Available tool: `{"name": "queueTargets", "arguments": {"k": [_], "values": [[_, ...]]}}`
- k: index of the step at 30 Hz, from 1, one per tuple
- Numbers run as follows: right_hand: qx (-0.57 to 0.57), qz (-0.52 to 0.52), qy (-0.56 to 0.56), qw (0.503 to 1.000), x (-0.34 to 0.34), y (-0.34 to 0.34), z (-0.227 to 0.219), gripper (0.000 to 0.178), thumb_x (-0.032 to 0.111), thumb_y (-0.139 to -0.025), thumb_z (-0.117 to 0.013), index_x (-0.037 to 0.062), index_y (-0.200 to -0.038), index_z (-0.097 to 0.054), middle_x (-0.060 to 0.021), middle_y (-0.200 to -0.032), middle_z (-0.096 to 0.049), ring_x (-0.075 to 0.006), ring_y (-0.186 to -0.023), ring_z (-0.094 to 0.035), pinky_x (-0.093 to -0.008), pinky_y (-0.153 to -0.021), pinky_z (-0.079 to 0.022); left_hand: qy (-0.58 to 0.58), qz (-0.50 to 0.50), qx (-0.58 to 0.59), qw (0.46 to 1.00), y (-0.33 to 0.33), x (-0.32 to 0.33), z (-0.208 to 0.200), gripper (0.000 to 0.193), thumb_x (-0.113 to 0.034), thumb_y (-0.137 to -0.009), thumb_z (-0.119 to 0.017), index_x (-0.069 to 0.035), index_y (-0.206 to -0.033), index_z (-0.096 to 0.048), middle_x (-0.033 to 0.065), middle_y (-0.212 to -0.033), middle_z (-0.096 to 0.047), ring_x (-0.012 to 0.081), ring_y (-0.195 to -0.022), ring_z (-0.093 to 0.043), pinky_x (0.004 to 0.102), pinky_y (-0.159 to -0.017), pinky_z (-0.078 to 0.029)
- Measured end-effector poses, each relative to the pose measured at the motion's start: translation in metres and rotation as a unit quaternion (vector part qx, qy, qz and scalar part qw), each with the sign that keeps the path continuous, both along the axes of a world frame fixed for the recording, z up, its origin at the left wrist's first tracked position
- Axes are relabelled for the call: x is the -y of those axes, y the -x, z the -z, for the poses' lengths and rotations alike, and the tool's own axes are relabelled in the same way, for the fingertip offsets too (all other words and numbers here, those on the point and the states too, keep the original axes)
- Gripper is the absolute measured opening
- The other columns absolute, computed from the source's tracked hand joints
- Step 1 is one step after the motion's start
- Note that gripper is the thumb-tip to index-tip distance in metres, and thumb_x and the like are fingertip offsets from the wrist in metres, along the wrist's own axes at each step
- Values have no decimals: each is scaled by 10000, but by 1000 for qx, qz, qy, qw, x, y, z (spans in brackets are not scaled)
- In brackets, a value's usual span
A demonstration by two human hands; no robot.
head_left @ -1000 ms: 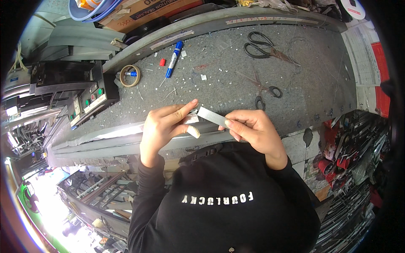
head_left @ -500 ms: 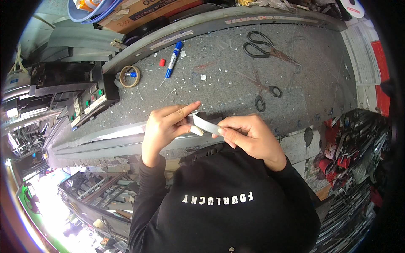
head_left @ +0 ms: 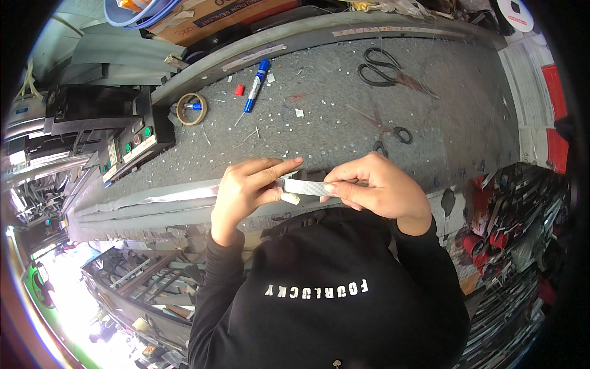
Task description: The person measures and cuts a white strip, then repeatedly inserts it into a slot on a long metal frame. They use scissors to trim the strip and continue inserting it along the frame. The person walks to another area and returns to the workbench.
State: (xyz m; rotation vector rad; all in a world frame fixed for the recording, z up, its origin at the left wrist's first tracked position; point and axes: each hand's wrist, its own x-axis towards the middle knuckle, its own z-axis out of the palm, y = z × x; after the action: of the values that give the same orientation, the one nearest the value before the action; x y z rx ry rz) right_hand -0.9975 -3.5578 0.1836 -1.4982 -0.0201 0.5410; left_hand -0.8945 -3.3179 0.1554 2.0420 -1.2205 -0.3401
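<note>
A pale grey, flat strip (head_left: pixel 309 187) with a fine dotted pattern stretches nearly level between my two hands above the bench's near edge. My left hand (head_left: pixel 244 189) is closed on its left end, the index finger extended along the top. By those fingertips a small whitish piece (head_left: pixel 290 198) sticks out; I cannot make out what it is. My right hand (head_left: pixel 380 189) pinches the strip's other end between thumb and fingers. The small scissors (head_left: pixel 393 131) lie just beyond my right hand, which hides part of one handle loop.
Large black-handled scissors (head_left: pixel 384 71), a blue marker (head_left: pixel 255 86), a red cap (head_left: pixel 239 90) and a tape roll (head_left: pixel 192 109) lie on the grey bench (head_left: pixel 319 104). A black control box with buttons (head_left: pixel 136 142) stands at left. Long grey strips (head_left: pixel 147 206) run along the near edge.
My right hand has moved right and a little away from my body. The strip has gone from slanting to nearly level, and my hands are farther apart.
</note>
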Motion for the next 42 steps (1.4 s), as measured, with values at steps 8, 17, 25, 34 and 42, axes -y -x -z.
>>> {"name": "queueTargets", "arguments": {"k": [8,17,25,34,42], "values": [[-26,1,-80,996,1,2,6,212,136,-938,-541,-24,-893,-673,26,-546,-485,-38,-508,-413,-232,-489,-320,7,0,1,1000,-1,0,0,535,-325,-666,-691,-150,-1171,-666,93,-870,-671,244,-657,-615,345,-582,-498],[-65,-124,-82,987,15,-27,16,230,168,-931,-559,-20,-877,-679,30,-555,-471,-39,-514,-398,-233,-493,-303,24,49,6,999,3,-4,-2,495,-337,-697,-692,-143,-1152,-676,96,-860,-674,263,-703,-653,352,-600,-515],[127,-187,83,971,25,-42,12,183,181,-842,-627,16,-869,-700,-103,-720,-672,-173,-623,-602,-320,-579,-421,-15,64,-35,997,13,-8,-1,518,-382,-719,-693,-95,-1150,-672,120,-823,-668,284,-699,-656,360,-610,-508],[138,-158,147,967,5,-24,12,157,154,-844,-595,28,-840,-688,-171,-704,-638,-294,-643,-627,-375,-589,-442,-54,49,-11,997,20,0,8,473,-343,-693,-715,-134,-1116,-680,81,-783,-660,270,-677,-644,361,-596,-506],[56,-142,166,974,-4,-17,48,165,153,-864,-583,18,-842,-675,-175,-687,-629,-314,-615,-609,-384,-583,-442,-103,23,-35,994,21,11,17,427,-310,-687,-778,-99,-1047,-686,103,-670,-623,281,-590,-627,369,-545,-480]]}}
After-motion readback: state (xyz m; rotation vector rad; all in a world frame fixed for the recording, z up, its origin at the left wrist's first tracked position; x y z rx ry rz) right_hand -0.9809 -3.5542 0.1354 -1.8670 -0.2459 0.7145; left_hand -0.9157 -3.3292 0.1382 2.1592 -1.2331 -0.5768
